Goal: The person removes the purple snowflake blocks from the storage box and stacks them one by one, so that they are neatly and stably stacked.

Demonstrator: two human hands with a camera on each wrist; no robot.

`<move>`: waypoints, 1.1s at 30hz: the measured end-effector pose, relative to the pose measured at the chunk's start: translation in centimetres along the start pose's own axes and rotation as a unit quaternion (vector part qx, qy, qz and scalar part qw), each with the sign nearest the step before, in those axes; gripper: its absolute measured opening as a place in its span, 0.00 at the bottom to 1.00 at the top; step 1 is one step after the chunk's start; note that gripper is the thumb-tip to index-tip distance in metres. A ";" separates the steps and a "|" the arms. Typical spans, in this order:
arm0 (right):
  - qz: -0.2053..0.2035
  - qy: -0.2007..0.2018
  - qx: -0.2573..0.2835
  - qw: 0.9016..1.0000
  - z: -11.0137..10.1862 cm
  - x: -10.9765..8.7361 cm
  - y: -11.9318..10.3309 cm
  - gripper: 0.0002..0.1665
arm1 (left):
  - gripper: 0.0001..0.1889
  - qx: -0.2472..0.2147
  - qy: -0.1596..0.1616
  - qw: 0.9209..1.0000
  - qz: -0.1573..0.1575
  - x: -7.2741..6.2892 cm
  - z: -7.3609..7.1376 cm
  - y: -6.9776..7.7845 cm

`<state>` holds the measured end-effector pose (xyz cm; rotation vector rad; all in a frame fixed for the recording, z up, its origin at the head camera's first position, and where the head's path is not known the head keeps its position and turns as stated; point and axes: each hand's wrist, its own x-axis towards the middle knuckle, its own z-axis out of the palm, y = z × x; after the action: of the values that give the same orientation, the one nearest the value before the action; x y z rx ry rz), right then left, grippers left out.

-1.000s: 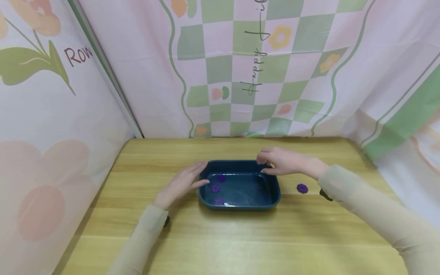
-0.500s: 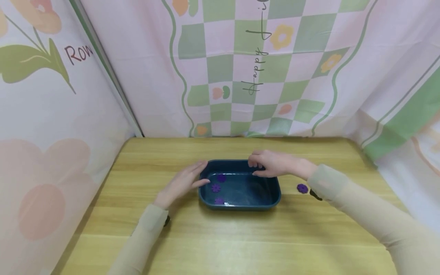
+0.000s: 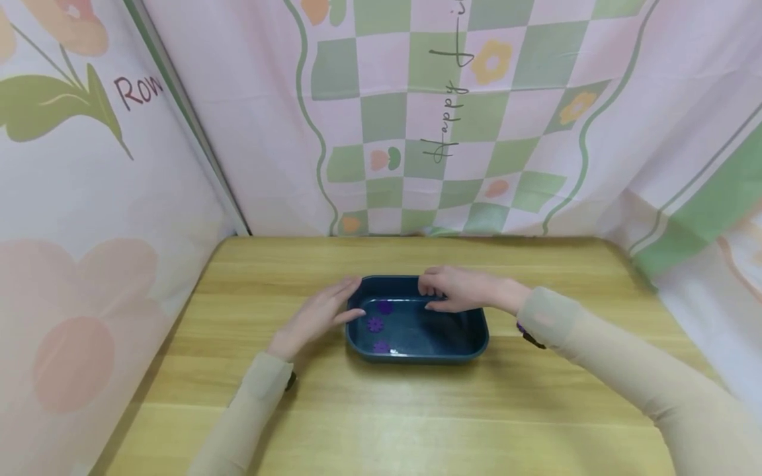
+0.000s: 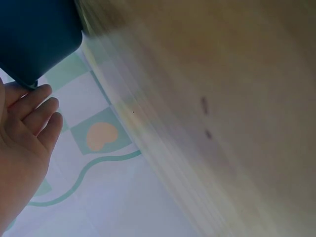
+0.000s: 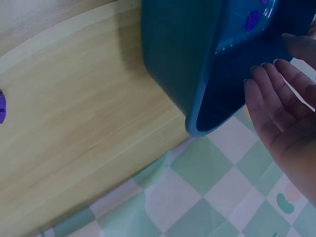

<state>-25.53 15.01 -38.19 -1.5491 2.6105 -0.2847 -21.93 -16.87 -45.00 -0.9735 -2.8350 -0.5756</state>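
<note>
A dark blue basin (image 3: 417,360) rests on the wooden table. Inside, toward its left end, lie purple flower-shaped pieces (image 3: 375,324). My left hand (image 3: 318,314) holds the basin's left end, thumb over the rim and fingers along the outside; in the left wrist view the fingers (image 4: 42,111) meet the rim. My right hand (image 3: 461,289) hovers over the basin's right half with relaxed, slightly bent fingers. In the right wrist view, thumb and fingers (image 5: 271,94) stand apart with nothing visible between them. Another purple piece (image 5: 2,107) lies on the table right of the basin.
The wooden table (image 3: 381,423) extends around the basin. Behind it hangs a green checkered curtain (image 3: 440,119), with more printed cloth at the left and right sides. My right sleeve (image 3: 550,316) partly covers the purple piece outside the basin in the head view.
My right hand has moved left, farther over the basin, and its sleeve has come over the outside purple piece. My left hand, the basin and the pieces in it keep their places.
</note>
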 end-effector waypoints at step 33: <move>-0.002 0.006 0.005 1.000 1.3 3.9 -1.0 0.12 | 0.38 -0.016 -0.007 1.000 -0.023 0.1 -0.2 0.2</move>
<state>-26.29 10.95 -39.23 -1.5554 2.6103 -0.3072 -21.91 -16.75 -44.73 -0.9240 -2.8762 -0.6241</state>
